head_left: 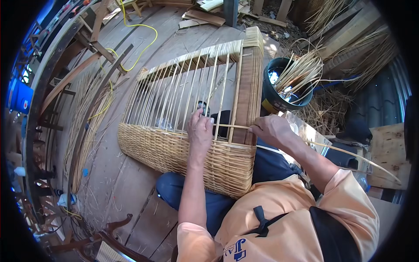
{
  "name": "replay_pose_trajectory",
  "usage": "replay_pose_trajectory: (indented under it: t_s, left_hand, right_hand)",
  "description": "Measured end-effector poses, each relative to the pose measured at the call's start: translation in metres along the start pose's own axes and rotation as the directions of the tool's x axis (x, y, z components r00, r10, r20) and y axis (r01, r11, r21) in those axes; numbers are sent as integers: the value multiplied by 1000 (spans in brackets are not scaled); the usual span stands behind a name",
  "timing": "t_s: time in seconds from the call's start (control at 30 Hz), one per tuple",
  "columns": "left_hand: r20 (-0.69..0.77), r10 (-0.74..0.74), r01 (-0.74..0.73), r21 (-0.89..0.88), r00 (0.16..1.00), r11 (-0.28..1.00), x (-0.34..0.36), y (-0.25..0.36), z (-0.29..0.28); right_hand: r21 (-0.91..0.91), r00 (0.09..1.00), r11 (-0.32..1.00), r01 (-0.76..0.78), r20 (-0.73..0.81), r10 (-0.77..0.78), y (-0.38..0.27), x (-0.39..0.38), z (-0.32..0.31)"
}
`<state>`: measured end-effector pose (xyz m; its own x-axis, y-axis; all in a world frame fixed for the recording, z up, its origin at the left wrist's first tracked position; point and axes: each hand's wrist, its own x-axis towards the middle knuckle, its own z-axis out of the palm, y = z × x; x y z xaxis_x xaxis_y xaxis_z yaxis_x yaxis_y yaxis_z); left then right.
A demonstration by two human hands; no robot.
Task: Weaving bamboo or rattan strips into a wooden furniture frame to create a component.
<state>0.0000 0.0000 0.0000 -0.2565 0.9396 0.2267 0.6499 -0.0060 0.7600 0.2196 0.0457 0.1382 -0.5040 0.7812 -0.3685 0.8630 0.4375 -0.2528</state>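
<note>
A rattan panel (187, 161) rests across my lap, tightly woven along its lower band, with long upright canes above and a wooden side post (246, 94). My left hand (199, 133) is among the uprights, fingers curled on a pale cane strand (231, 126) that crosses them horizontally. My right hand (270, 131) pinches that strand at the post's right edge; its loose length trails out to the lower right. A dark object under my left fingertips is too hidden to name.
A dark bucket (277, 67) of cane strands stands beyond the post. Cane bundles (91, 122), curved wooden frame pieces (70, 85) and a yellow cord (148, 43) lie on the left. Wood scraps (205, 19) lie at the back; a plywood board (388, 148) is at the right.
</note>
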Motion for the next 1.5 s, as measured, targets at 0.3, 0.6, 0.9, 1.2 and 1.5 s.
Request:
replay_pose_trajectory:
  t_s: [0.3,0.6,0.9,1.2,1.5]
  left_hand:
    - [99,-112,106,68,989,992,22,-47,-49]
    - [49,-204,189,218,978,957,28,-43,-53]
    - [-103,-168,185,185,980,965,28,-60,-54]
    - [17,-505,485,257,863,836,40,-109,-67]
    - [-178,-424,451,158,888,878,47,-127,-69]
  right_hand:
    - [154,991,980,127,-59,-119,7,-45,-48]
    - [185,980,975,125,-179,-92,-10,-20,-27]
    - [164,995,986,10,-100,7,6,-22,-15]
    - [188,989,977,102,-126,-79,-20,-9,-19]
    - [88,998,995,49,-41,-45,-12,-1,-18]
